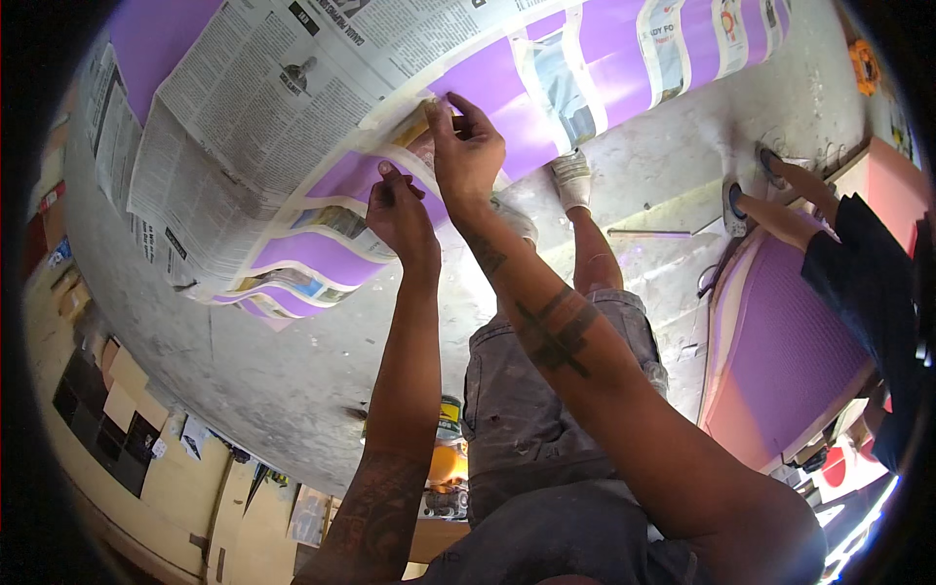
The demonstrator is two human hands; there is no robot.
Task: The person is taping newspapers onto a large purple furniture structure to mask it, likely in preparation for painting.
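Note:
A long, curved purple panel (497,93) lies before me, partly covered with newspaper (263,88). Pale masking tape (385,115) edges the paper and runs across the purple in wavy bands, with narrow paper strips (561,83) between them. My right hand (470,156) is pinched at the upper end of one such strip, by the long tape line. Just left of it, my left hand (400,219) is closed over a purple stripe, thumb against curled fingers. What either hand pinches is too small or hidden to make out.
Below is a grey concrete floor (673,185), with my feet near the panel. At the right a person in dark clothes (858,263) stands beside another purple board (780,341). Cans (448,419) stand near my legs; boxes and boards (117,409) line the lower left.

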